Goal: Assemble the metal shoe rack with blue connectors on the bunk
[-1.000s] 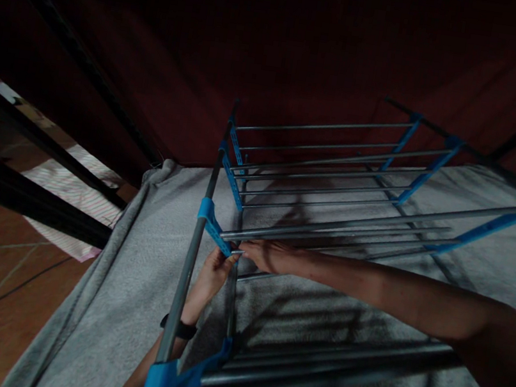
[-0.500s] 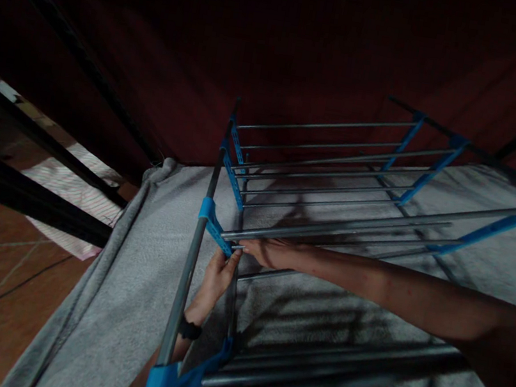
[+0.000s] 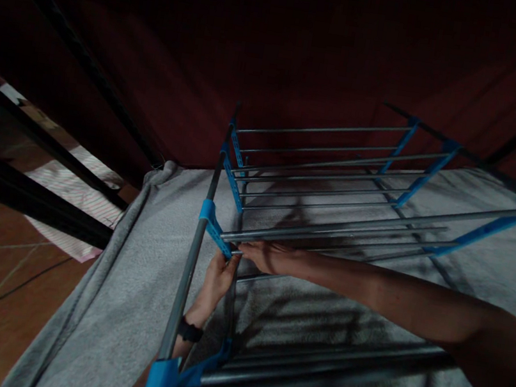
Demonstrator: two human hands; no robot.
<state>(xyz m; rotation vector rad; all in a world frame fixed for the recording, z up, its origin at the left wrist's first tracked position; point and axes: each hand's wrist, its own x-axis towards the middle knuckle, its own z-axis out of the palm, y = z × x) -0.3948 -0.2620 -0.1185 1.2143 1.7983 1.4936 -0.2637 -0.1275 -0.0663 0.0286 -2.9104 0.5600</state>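
A metal rack with grey rods and blue plastic side brackets (image 3: 216, 232) lies on its side over a grey towel (image 3: 127, 290). My left hand (image 3: 217, 278), with a dark band at the wrist, reaches up from below and grips the lower end of the middle blue bracket. My right hand (image 3: 268, 256) comes in from the right and pinches the end of a thin grey rod (image 3: 376, 248) right at that bracket. The two hands nearly touch at the joint.
A long grey upright tube (image 3: 184, 286) runs down to a blue corner piece (image 3: 160, 386) at the bottom edge. Dark red fabric fills the background. Black bars and a striped cloth (image 3: 69, 191) lie on the brown tiled floor at left.
Both hands stay at the same bracket joint; the view has shifted slightly and my left hand's fingers have closed a little tighter on the bracket.
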